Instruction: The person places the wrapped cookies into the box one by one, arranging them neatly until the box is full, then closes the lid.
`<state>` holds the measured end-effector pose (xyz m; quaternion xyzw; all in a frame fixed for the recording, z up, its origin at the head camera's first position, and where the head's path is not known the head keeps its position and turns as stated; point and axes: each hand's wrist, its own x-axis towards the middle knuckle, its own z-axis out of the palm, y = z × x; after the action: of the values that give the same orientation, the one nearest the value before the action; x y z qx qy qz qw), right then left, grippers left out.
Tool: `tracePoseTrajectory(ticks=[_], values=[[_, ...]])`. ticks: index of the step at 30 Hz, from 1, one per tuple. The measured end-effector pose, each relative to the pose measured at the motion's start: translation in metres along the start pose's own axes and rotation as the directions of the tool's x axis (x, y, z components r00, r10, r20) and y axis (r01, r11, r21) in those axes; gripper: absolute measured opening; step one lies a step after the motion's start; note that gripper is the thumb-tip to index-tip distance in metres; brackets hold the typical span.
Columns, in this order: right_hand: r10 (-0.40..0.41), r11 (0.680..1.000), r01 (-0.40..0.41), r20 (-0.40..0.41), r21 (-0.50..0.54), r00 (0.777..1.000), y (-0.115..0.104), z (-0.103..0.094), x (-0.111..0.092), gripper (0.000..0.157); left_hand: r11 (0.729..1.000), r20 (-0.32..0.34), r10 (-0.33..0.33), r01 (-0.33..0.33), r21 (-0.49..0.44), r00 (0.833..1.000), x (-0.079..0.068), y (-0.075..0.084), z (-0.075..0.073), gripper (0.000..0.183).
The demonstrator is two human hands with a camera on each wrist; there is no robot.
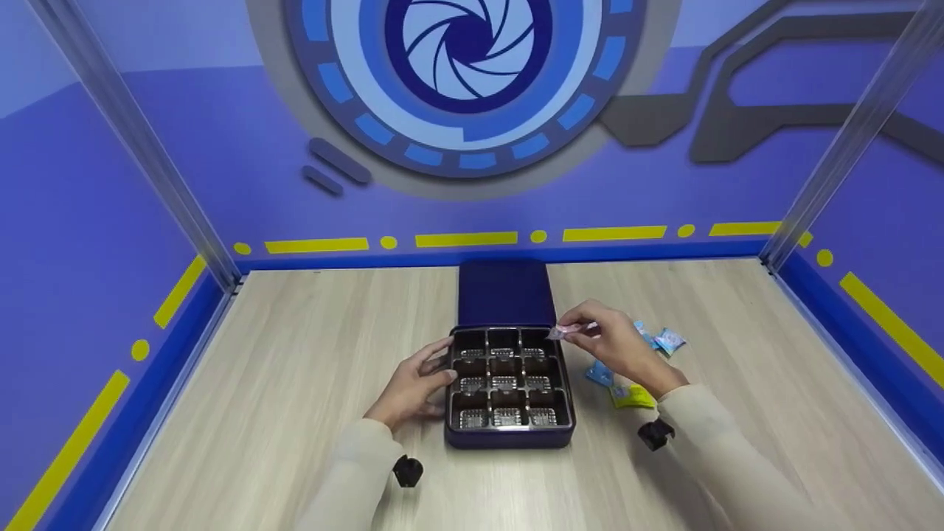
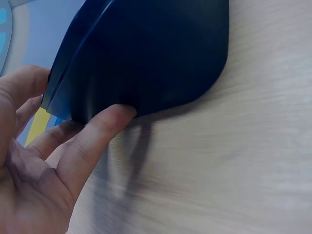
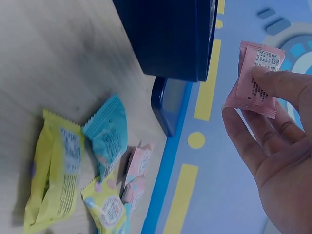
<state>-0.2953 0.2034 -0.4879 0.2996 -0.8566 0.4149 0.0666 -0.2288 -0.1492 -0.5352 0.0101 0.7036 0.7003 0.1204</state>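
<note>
A dark blue tin stands on the table, with a brown plastic tray of several square compartments inside it. Its lid lies open at the back. My left hand rests against the tin's left side; in the left wrist view its extended thumb and fingers press on the dark wall. Over the tin's back right corner, my right hand pinches a small pink wrapped candy between thumb and fingers, with printed text on its wrapper.
To the right of the tin lie more wrapped candies: a yellow one, a blue one, a second yellow one and pink ones. Blue printed walls enclose the table at the back and sides.
</note>
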Motion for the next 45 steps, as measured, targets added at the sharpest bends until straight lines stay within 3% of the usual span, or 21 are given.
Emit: tracePoseTrajectory(ticks=[9,21,32,40,45], values=[[-0.048,0.997,0.046,0.04,0.066,0.998,-0.005,0.01,0.0,0.017,1.0,0.001,-0.01,0.01,-0.025,1.0,0.002,0.001,0.001,0.068],[-0.055,0.998,0.051,0.112,0.043,0.992,-0.02,0.023,0.004,0.019,1.0,0.011,-0.003,0.003,-0.007,1.0,0.004,-0.002,-0.002,0.068],[-0.109,0.993,0.101,0.143,0.066,0.984,-0.032,0.035,0.005,0.024,1.0,0.017,-0.001,0.002,-0.031,1.0,0.003,-0.003,-0.002,0.069],[-0.205,0.977,0.192,0.145,0.097,0.968,-0.039,0.042,0.007,0.025,1.0,0.015,0.001,-0.001,-0.03,1.0,0.002,-0.003,-0.002,0.068],[-0.207,0.977,0.194,0.16,0.092,0.965,-0.044,0.044,0.006,0.025,1.0,0.015,0.004,-0.004,-0.031,1.0,0.002,-0.002,-0.001,0.068]])
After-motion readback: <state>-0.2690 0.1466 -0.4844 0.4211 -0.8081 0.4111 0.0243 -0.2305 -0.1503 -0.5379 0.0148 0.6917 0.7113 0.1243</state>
